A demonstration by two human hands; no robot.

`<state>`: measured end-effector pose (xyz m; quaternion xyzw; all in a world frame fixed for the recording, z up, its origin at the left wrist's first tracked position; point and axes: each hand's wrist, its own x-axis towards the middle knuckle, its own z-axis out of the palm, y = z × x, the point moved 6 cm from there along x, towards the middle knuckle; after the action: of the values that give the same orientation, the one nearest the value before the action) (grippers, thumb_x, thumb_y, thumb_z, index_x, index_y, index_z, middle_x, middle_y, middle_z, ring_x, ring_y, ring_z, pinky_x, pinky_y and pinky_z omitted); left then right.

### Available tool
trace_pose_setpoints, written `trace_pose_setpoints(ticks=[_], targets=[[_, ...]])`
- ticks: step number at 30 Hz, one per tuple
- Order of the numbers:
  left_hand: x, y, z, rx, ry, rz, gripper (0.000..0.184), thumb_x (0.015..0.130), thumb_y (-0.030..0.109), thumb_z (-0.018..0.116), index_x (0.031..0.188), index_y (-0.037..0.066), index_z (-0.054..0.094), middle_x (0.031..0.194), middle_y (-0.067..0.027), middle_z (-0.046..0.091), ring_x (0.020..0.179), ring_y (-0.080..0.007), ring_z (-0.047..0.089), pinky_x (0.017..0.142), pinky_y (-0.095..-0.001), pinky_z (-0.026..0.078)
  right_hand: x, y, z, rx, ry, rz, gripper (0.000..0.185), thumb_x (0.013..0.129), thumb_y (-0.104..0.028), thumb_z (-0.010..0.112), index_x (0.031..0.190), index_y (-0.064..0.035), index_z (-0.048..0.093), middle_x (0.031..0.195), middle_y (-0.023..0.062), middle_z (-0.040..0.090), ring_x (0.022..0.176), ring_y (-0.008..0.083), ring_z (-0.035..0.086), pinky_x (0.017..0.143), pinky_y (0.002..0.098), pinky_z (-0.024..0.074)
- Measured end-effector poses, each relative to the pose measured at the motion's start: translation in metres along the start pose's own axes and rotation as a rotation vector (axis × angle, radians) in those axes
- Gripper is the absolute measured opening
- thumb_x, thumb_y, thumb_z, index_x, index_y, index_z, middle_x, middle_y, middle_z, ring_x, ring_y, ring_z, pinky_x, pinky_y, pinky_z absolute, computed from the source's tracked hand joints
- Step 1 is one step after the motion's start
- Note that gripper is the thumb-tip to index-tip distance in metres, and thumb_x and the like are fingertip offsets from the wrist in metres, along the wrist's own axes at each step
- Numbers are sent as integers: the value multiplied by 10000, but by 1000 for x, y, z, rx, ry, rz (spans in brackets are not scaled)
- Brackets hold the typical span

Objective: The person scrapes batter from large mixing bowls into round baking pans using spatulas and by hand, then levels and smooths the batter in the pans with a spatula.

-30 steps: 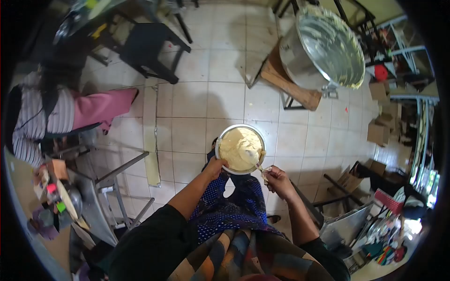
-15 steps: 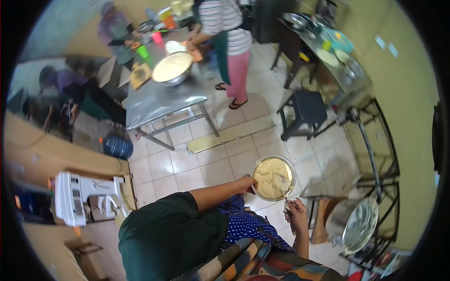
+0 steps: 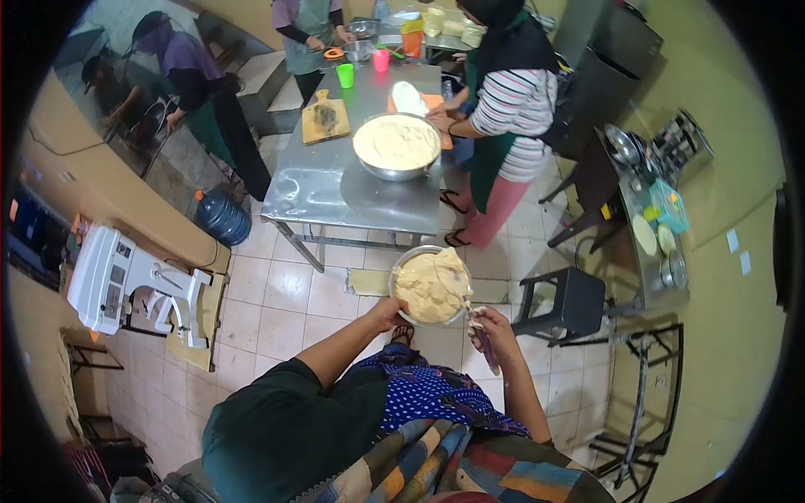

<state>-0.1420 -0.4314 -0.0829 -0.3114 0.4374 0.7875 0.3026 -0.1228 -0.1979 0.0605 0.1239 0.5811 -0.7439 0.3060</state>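
My left hand (image 3: 390,315) grips the near left rim of a round metal bowl (image 3: 394,277), held up in front of my body. Thick pale-yellow batter (image 3: 426,285) fills it, heaped unevenly. My right hand (image 3: 495,334) is closed around the dark purple handle of a spatula (image 3: 485,352) at the bowl's right side. The spatula's batter-smeared upper end lies at the batter; its blade is partly covered. Just beyond my bowl, a larger metal bowl (image 3: 394,173) of pale batter stands on the steel table.
On the steel table (image 3: 335,197) are a wooden board (image 3: 325,120), a green cup (image 3: 345,77) and a pink cup (image 3: 381,60). Co-workers stand around it. A dark stool (image 3: 563,302) is to the right, a white stand mixer (image 3: 138,289) left, a water jug (image 3: 222,218) beyond.
My view has shifted forward, toward the steel table, and I carry the bowl and spatula along. The large mixing pot at the lower right has left view. Both hands keep their holds.
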Motion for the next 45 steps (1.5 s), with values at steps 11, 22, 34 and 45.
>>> trace_pose_setpoints(ticks=[11,22,34,45], targets=[[90,-61,-68,-247,193,367,357,671,-19,534,1020,-87,500,944,-189,588,752,-326,639,684,-418,573,102,54,-29,-87,-356,-70,109,862,-122,525,948,-68,566,655,49,555,446,90,483,389,209,381],[127,-12,-117,-421,216,464,379,670,-10,514,1049,11,527,988,-111,591,832,-263,606,692,-375,535,189,17,28,-113,-540,-31,111,874,-114,497,956,-70,558,674,68,566,462,92,499,384,215,386],[108,46,-162,-329,337,500,371,739,1,492,1109,-19,509,1017,-154,576,875,-270,587,738,-399,526,199,0,17,-137,-600,-34,161,920,-163,495,1056,-84,527,754,49,542,525,84,502,414,201,401],[116,1,-182,-155,17,317,604,668,22,450,1269,73,419,1265,-163,509,1030,-344,569,787,-412,497,106,-14,-99,38,-456,-258,168,901,-161,527,1046,-77,533,733,25,533,528,60,490,439,181,399]])
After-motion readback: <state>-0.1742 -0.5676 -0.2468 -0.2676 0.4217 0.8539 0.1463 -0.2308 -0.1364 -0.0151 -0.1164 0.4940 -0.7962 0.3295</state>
